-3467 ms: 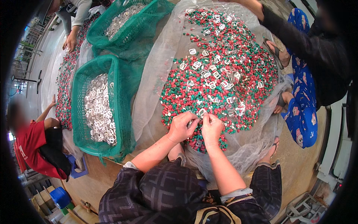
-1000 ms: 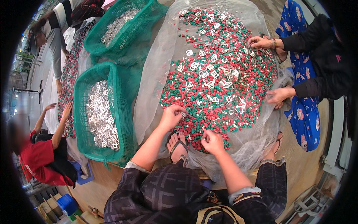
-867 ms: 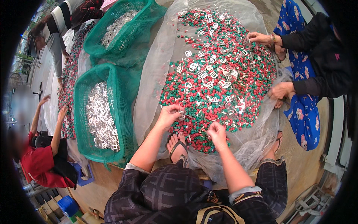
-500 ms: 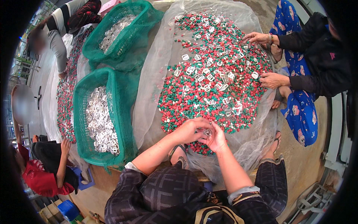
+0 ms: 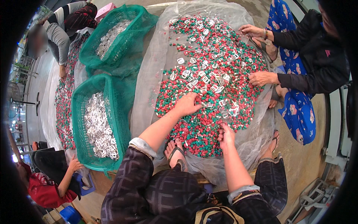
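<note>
Red and green pebble-like pieces (image 5: pixel 199 140) lie in a wide spread on pale mesh cloth (image 5: pixel 143 112), with small white bits among them. Silvery slotted buckles (image 5: pixel 206 80) are scattered on top. My left hand (image 5: pixel 187 104) reaches over the left part of the pile, its fingers bent down among the pieces; what is under the fingertips is hidden. Lower down, my right hand (image 5: pixel 226 137) hovers at the near right part of the pile with its fingers curled in. Whatever it may hold does not show. A buckle (image 5: pixel 223 102) lies between the two hands.
Two green net-lined baskets (image 5: pixel 76 123) of silvery buckles stand to the left. Across the pile at right, a person in black sleeves (image 5: pixel 294 80) has both hands at its edge. Further left, other people sit by a second spread of coloured pieces (image 5: pixel 64 112).
My hands were together over the near edge of the pile, around something small and shiny. Now they are apart: the left has moved forward and left, the right slightly to the right.
</note>
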Tool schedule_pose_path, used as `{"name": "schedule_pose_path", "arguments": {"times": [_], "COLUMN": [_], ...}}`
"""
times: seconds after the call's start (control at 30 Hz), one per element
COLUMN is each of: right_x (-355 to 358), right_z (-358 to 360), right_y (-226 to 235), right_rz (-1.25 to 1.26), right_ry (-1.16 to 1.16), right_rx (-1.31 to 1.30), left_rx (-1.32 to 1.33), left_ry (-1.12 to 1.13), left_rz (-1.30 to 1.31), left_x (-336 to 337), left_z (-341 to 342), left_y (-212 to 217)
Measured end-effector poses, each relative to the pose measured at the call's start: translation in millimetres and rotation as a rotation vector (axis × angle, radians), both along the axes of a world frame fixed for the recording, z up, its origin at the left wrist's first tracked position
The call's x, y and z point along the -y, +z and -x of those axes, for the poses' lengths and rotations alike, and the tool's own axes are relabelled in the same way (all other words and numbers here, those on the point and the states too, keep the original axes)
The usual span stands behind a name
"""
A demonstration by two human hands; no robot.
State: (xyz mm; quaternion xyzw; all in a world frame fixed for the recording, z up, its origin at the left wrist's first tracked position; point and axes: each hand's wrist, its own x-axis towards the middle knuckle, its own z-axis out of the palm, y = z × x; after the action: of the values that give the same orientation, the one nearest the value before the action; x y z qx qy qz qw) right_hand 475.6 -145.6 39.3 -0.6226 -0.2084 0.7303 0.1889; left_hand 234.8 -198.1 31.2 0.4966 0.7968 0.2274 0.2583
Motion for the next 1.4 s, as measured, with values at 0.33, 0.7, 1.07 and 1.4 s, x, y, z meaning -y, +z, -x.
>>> {"name": "schedule_pose_path", "arguments": {"times": [0.33, 0.7, 1.07, 1.4], "right_x": [0.8, 7.5, 16.4, -14.4], "right_z": [-1.2, 6.2, 26.9, 9.6], "right_y": [-2.7, -8.3, 28.6, 33.7], "right_rz": [-0.018, -0.586, -1.011, -0.164], "right_ry": [0.083, 0.148, 0.928, 0.278], "right_rx": [0.033, 0.179, 0.496, -0.142], "left_rx": [0.200, 0.476, -0.047, 0.103], "left_ry": [-0.404, -0.037, -0.153, 0.028], "left_rz": [-0.049, -0.079, -0.083, -0.198], "left_x": [31.2, 59.1, 67.4, 63.1], "left_z": [-58.6, -29.8, -43.2, -30.3], "left_y": [60.2, 63.6, 44.1, 42.4]}}
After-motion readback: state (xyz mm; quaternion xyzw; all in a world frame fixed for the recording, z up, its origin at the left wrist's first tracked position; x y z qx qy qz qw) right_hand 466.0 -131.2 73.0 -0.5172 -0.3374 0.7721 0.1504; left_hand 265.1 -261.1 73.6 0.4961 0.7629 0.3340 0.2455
